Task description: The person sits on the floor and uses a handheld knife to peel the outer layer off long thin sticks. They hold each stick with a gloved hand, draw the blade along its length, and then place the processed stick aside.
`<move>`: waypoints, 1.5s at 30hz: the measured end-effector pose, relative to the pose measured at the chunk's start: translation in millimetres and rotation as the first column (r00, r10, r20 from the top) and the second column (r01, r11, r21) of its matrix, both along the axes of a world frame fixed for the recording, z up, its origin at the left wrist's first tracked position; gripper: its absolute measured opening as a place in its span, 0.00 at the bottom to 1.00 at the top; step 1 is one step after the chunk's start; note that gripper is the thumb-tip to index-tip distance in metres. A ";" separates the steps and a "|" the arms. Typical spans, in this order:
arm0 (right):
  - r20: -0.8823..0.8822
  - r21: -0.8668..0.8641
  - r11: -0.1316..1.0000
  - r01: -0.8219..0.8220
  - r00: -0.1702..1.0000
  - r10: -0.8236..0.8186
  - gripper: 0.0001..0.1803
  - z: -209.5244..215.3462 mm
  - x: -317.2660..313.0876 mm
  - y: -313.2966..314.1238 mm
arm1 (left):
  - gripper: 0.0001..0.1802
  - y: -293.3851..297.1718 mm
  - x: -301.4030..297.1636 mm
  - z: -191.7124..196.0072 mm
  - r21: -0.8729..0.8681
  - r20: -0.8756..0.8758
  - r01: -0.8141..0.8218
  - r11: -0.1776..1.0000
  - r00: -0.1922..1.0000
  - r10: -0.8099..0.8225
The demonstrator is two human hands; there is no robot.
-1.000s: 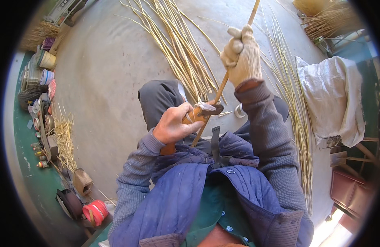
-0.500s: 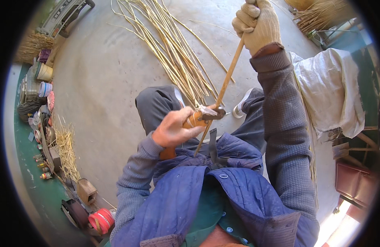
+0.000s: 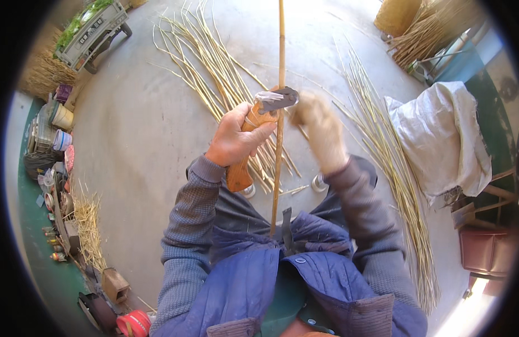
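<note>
Upright cane (image 3: 280, 112) between knife-holding left hand (image 3: 235, 136) and gloved right hand (image 3: 321, 132)

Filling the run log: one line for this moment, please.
left hand: grips knife | right hand: gloved, blurred, at cane | cane: upright

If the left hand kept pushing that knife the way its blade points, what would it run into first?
Most likely the long thin cane: the left hand holds the wooden-handled knife with its blade end right at the cane. Just beyond is the blurred, gloved right hand, though depth is hard to judge.
</note>
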State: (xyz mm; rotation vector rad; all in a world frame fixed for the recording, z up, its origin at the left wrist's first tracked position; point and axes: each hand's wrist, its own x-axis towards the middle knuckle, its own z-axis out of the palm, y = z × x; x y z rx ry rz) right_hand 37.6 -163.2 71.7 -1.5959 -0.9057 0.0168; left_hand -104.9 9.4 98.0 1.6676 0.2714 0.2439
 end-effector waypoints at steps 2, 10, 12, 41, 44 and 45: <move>-0.460 0.017 0.995 -0.094 0.883 0.091 0.21 -7.1 -49.0 -12.3 | 0.16 -2.9 14.0 1.6 -0.033 0.030 -0.022 0.999 0.999 0.023; -0.062 -0.298 0.953 -0.053 0.997 0.036 0.20 -41.5 -29.2 -18.4 | 0.16 -7.8 47.6 -16.8 -0.127 0.024 -0.189 0.974 0.981 0.193; 0.067 -0.453 0.892 -0.009 0.997 0.044 0.14 -42.4 -28.1 -31.8 | 0.14 7.9 60.3 -17.7 -0.192 0.067 -0.334 0.923 0.934 0.352; 0.505 -0.607 0.794 -0.029 0.758 0.413 0.12 -42.0 -48.0 -166.5 | 0.19 35.5 57.6 -57.8 -0.274 -0.031 -0.414 0.868 0.906 0.422; 0.235 -0.738 0.665 -0.118 0.878 0.416 0.12 -38.9 -76.0 -236.2 | 0.18 118.3 55.5 -59.8 -0.289 -0.051 -0.529 0.798 0.841 0.539; 0.126 -0.780 0.611 -0.133 0.924 0.362 0.13 -32.5 -81.9 -252.0 | 0.17 137.3 52.8 -61.8 -0.295 -0.044 -0.541 0.788 0.831 0.554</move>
